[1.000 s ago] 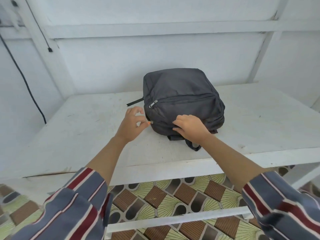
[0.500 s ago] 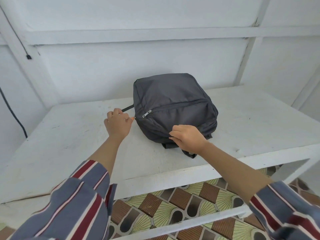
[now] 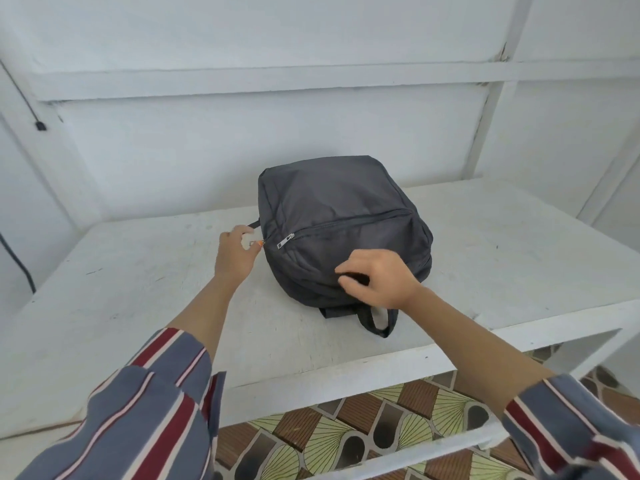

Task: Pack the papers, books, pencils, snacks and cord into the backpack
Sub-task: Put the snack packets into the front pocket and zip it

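A dark grey backpack [image 3: 339, 216] lies flat on the white table [image 3: 138, 289], its front pocket zipper [image 3: 284, 241] closed. My left hand [image 3: 235, 252] is at the backpack's left side and pinches a small zipper pull between thumb and fingers. My right hand [image 3: 377, 284] pinches the backpack's fabric on its near edge, just above the carry loop [image 3: 375, 320]. No papers, books, pencils, snacks or cord are in sight.
A white wall with wooden battens stands right behind the table. A black cable [image 3: 20, 95] runs down the wall at the far left. Patterned floor tiles [image 3: 346, 434] show below the table's front edge.
My left hand has travelled away from me along the backpack's left side, holding the zipper pull. My right hand stayed on the near edge and now pinches the fabric.
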